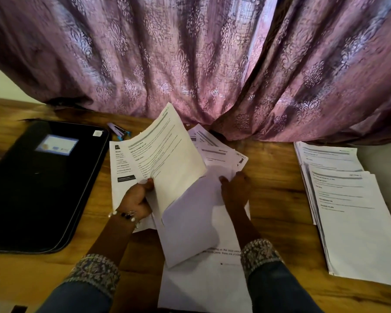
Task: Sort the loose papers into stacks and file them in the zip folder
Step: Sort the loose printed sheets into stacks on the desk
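Left grip (142, 193) pinches a sheaf (167, 152) of printed sheets by its near edge, thumb on top, fingers curled under. The sheaf rises tilted off the tabletop (275, 199), long axis running up and away from the grip toward the curtain (190, 53).

Right grip (234, 190) is spread flat, palm down, pressing on the loose pile (196, 222) just right of the left grip. It pins the pile and pinches nothing.

Key relation: the sorted stack (348, 211) lies well to the right of both grips, beyond the right one, long axis running near to far. The folder (38, 181) lies flat to the left of the left grip, with no open side that I can see. So the held sheaf is in the hand farther from the stack; the right hand is nearer.

My read: sorting is mid-way, filing not begun. If this sheaf belongs on the right stack, the left arm must cross over the pinned pile, or hand it off to the right grip. Unsorted sheets fan out beyond the right grip, some partly under the sheaf. A stapler (119, 132) sits beyond the left grip, near the folder's far corner.
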